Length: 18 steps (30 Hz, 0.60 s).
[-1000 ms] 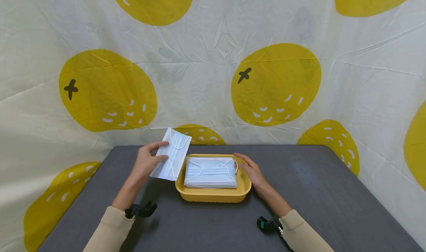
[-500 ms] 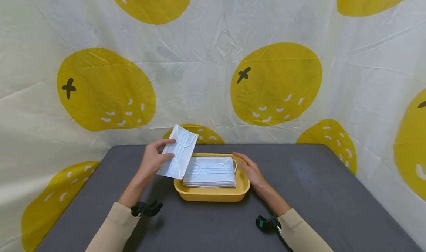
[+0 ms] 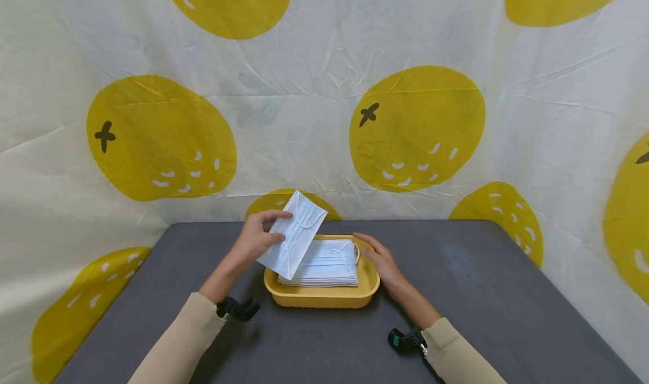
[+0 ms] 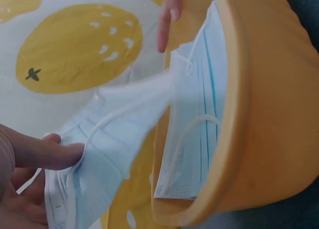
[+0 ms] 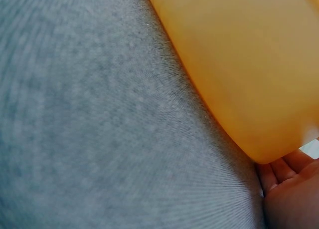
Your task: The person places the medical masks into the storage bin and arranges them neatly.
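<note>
My left hand (image 3: 256,237) pinches a pale blue face mask (image 3: 299,229) by its left side, thumb in front. The tilted mask overlaps the left part of a stack of face masks (image 3: 332,263) in the head view. That stack lies flat in a yellow plastic tub (image 3: 324,300), white ear loops on top. At the tub's right end, my right hand (image 3: 387,266) holds the rim, thumb over it and other fingers along the outside. The left wrist view has the held mask (image 4: 99,144), blurred at its far end, beside the tub (image 4: 269,99).
The tub stands on a dark grey table (image 3: 497,305). Behind it hangs a white cloth (image 3: 299,142) printed with large yellow fruits. Each wrist wears a black band, the left band (image 3: 240,309) and the right band (image 3: 405,340).
My left hand has moved to the right, bringing the held mask from the tub's left side to over the stack. My right hand stays at the tub's right end.
</note>
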### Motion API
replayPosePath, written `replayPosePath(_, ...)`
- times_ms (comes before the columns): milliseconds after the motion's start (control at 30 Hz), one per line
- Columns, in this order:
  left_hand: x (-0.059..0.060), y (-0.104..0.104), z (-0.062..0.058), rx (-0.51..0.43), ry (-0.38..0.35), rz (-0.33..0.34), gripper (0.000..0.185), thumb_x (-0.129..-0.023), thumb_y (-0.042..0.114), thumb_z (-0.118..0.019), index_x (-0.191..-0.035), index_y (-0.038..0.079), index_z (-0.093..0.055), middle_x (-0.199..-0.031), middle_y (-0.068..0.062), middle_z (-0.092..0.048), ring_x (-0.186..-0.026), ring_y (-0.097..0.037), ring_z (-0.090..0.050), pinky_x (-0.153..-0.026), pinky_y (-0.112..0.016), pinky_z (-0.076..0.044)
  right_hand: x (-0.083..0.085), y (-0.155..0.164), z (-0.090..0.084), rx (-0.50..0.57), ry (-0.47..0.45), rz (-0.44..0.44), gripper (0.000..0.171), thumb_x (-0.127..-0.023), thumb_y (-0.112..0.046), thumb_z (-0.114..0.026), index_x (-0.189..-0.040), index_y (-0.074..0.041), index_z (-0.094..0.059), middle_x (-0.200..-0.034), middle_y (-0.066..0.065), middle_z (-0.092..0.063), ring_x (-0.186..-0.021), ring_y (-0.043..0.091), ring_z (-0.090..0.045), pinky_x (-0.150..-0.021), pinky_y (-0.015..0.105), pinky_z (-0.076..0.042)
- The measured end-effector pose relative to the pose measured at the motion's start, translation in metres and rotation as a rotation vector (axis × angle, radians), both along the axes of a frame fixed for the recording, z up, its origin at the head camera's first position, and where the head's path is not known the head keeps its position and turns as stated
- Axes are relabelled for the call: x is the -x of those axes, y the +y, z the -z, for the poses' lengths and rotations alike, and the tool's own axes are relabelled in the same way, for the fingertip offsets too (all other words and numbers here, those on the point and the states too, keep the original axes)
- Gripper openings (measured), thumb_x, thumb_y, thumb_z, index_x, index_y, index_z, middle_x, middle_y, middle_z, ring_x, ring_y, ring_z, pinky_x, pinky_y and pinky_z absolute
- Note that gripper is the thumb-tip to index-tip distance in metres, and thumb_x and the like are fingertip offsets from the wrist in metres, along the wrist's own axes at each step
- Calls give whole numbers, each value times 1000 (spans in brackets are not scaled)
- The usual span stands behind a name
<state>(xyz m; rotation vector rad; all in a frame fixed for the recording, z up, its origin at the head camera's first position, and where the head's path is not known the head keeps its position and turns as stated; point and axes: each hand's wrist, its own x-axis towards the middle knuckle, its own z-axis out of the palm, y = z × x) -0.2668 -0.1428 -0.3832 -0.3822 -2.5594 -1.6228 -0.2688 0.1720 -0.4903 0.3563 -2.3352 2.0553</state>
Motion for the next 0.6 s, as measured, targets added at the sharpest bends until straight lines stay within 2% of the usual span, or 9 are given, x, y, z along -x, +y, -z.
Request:
replayPosePath(67, 2, 3, -1, 10, -2, 45, 50, -86, -12, -68, -130, 12, -72, -145, -15, -61, -117, -34, -65, -83, -32, -58, 0, 0, 0, 1, 1, 3, 44, -109, -11, -43, -152, -10, -51, -165, 11, -40, -155, 31, -31, -127, 51, -24)
replayPosePath(200, 8, 7, -3, 47, -4, 88, 49, -86, -11, -70, -128, 13, -74, -145, -13, -62, -112, -32, -65, -81, -30, -58, 1, 1, 1, -1, 2, 1, 45, -108, -11, -43, -152, -10, -51, -164, 11, -40, -154, 30, -33, -125, 47, -27)
replayPosePath(367, 15, 13, -7, 86, -15, 152, 47, -85, -9, -71, -127, 13, -74, -146, -13, -60, -104, -30, -65, -77, -31, -58, 2, 2, 1, -3, 9, -1, 44, -108, -11, -44, -152, -9, -52, -163, 11, -42, -152, 28, -35, -114, 21, -36)
replayPosePath(433, 19, 16, -9, 105, -14, 168, 47, -84, -10, -70, -125, 13, -75, -146, -14, -60, -105, -29, -65, -77, -31, -59, 2, 2, 1, -10, 17, -4, 45, -108, -10, -44, -152, -9, -51, -163, 11, -42, -152, 28, -36, -110, 16, -36)
replayPosePath(500, 22, 19, -12, 125, -16, 186, 47, -84, -11, -69, -124, 12, -76, -146, -16, -59, -107, -30, -65, -80, -33, -59, 2, 2, 1, -10, 18, -4, 45, -108, -10, -43, -152, -9, -51, -163, 12, -43, -151, 29, -37, -113, 20, -37)
replayPosePath(600, 28, 24, -15, 180, -5, 223, 45, -85, -13, -69, -122, 12, -76, -144, -15, -61, -118, -31, -62, -89, -35, -58, 1, 2, 0, -18, 21, 2, 45, -108, -10, -44, -152, -9, -52, -163, 13, -43, -151, 31, -38, -120, 35, -36)
